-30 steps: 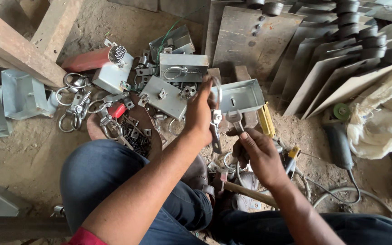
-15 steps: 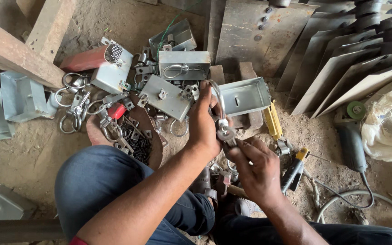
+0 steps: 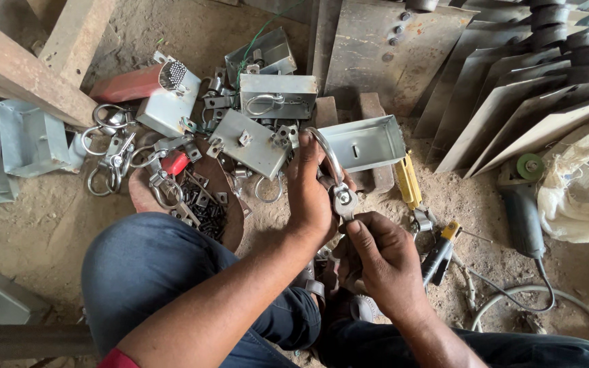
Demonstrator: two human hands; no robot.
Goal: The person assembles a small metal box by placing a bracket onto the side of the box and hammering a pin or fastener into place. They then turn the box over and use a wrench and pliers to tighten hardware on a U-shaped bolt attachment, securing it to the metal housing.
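The left hand (image 3: pixel 311 194) is closed round a metal shackle (image 3: pixel 335 177), its curved bar arching up above the fingers and its lower end with a bolt showing just under the thumb. The right hand (image 3: pixel 386 262) sits just below it, fingers (image 3: pixel 361 235) pinched on the shackle's bolt end; whether they grip a separate small part there cannot be told.

The shackle is held above the dirt floor (image 3: pixel 35 218), just in front of an open metal box (image 3: pixel 366 142). Left of that box lie a flat metal box (image 3: pixel 250 143) and a closed box (image 3: pixel 277 95) with a ring on its face. Further left of the open box are loose rings (image 3: pixel 107 167) and a brown dish (image 3: pixel 219 204) of dark screws. Right of the open box lie a yellow tool (image 3: pixel 407 180), a screwdriver (image 3: pixel 441 249) and an angle grinder (image 3: pixel 523 204). The person's knee (image 3: pixel 144 266) in dark jeans is below the dish.
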